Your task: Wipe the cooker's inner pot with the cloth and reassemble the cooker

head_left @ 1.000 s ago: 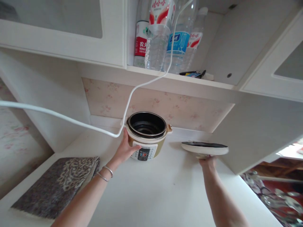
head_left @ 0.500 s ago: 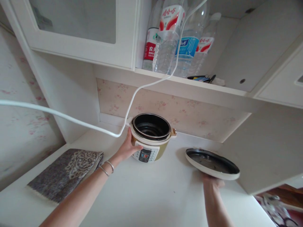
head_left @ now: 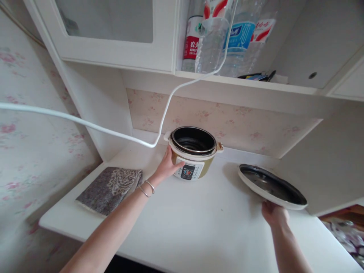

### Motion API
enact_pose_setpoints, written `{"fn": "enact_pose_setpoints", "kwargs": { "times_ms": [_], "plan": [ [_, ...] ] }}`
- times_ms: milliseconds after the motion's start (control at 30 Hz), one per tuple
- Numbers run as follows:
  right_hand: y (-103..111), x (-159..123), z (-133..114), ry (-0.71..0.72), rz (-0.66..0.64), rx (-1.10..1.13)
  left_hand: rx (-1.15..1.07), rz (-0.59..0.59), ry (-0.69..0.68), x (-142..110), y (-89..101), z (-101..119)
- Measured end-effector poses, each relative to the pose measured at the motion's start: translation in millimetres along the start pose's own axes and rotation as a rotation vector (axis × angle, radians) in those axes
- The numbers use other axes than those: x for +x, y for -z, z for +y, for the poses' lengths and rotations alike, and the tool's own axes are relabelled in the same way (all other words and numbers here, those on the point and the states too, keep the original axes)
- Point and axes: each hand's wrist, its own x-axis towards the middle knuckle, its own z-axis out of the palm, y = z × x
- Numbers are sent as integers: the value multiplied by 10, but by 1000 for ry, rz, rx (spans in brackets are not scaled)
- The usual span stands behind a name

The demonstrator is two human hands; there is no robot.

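Observation:
A small gold and cream rice cooker (head_left: 194, 154) stands open at the back of the white counter (head_left: 199, 220), its dark inner pot showing. My left hand (head_left: 167, 166), with bangles on the wrist, grips the cooker's left side. My right hand (head_left: 274, 214) holds the cooker's round lid (head_left: 271, 186) from below, upside down and tilted, above the counter to the right of the cooker. A white power cord (head_left: 85, 123) runs from the cooker's back left, across to the left and up to the shelf.
A folded grey patterned cloth (head_left: 110, 185) lies on the counter's left end. Above, a shelf (head_left: 250, 85) holds several plastic bottles (head_left: 212, 41) and small dark items. A closed cabinet door (head_left: 113, 34) hangs upper left; a white side panel (head_left: 332, 167) stands right.
My right hand has carried the lid lower and further right, tipping its dark inside into view. My left hand stays on the cooker. The camera has shifted, showing more of the counter.

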Motion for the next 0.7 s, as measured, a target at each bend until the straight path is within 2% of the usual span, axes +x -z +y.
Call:
{"fn": "enact_pose_setpoints", "kwargs": {
  "times_ms": [100, 267, 433, 600, 700],
  "plan": [
    [143, -41, 33, -63, 43, 37, 59, -43, 9, -173, 116, -88],
    [313, -177, 78, -115, 20, 8, 123, -149, 148, -581, 416, -321],
    [462, -453, 186, -180, -9, -36, 157, -257, 209, -848, 784, -372],
    [669, -662, 187, -169, -43, -100, 337, -233, 190, -863, 1229, -453],
    [759, -767, 102, -186, -27, -64, 563, -157, 74, -849, 1517, -628]
  ]
}}
